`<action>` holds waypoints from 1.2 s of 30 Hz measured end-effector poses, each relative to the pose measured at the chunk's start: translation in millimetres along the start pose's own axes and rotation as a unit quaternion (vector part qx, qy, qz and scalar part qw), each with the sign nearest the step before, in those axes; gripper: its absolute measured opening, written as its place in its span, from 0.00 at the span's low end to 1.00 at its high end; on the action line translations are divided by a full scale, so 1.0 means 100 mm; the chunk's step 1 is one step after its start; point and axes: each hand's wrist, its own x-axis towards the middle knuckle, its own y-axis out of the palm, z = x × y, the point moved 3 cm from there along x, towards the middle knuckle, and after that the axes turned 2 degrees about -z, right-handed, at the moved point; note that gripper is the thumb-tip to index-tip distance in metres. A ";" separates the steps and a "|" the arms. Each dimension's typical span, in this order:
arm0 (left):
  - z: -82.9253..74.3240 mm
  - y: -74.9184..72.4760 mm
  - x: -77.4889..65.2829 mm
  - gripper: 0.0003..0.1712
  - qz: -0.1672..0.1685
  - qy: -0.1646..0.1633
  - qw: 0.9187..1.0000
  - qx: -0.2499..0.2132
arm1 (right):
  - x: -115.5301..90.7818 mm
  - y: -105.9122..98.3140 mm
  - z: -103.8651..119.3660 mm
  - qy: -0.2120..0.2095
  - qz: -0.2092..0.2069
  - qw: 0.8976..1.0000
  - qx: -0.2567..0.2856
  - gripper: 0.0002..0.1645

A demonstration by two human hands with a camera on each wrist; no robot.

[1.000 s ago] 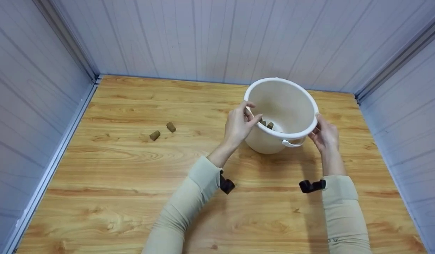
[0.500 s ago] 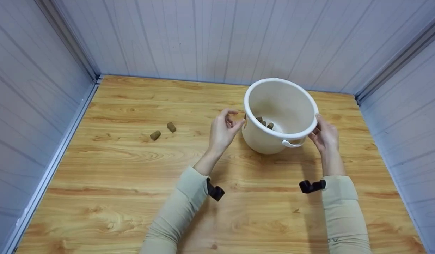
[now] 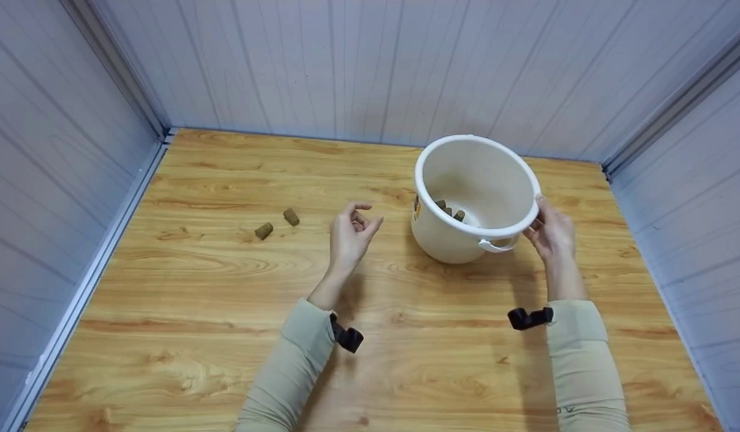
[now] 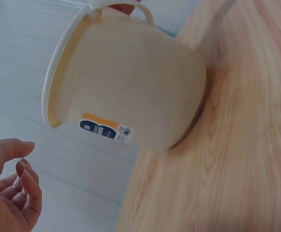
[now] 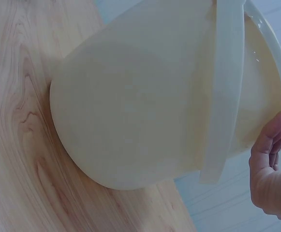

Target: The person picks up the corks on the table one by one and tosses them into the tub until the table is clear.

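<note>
A cream plastic bucket (image 3: 454, 243) with a white rim stands on the wooden table, and several brown corks (image 3: 459, 215) lie at its bottom. The right hand (image 3: 553, 231) grips the bucket's rim on its right side; in the right wrist view the fingers (image 5: 271, 133) curl at the rim. Between the bucket and two loose corks, the left hand (image 3: 349, 239) hovers with loosely curled fingers, holding nothing. In the left wrist view that hand (image 4: 12, 186) is apart from the bucket. One loose cork (image 3: 264, 230) lies just left of the other cork (image 3: 291, 216).
The wooden tabletop (image 3: 226, 336) is bounded by a pale panelled back wall (image 3: 298, 66) and side walls. Behind the bucket, the back wall is close. The bucket's white handle (image 3: 496, 246) hangs at its front, and a label (image 4: 104, 126) is on its side.
The left hand has moved from the bucket's left rim down and left, away from it, toward the loose corks. The right hand keeps its grip on the rim.
</note>
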 end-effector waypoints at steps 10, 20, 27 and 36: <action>0.19 -0.16 0.00 0.12 -0.035 -0.009 0.999 -0.020 | 0.00 -0.01 -0.01 -0.022 0.009 1.000 -0.005 0.10; 0.40 -0.34 0.02 0.11 -0.076 -0.037 0.995 -0.044 | 0.00 -0.01 0.00 -0.018 0.006 1.000 0.002 0.10; 0.53 -0.49 0.04 0.11 -0.092 -0.063 0.993 -0.036 | 0.00 -0.01 0.00 -0.012 0.005 1.000 -0.001 0.10; 0.72 -0.70 0.06 0.10 -0.113 -0.084 0.990 -0.010 | -0.01 -0.02 0.00 -0.016 0.011 1.000 0.000 0.10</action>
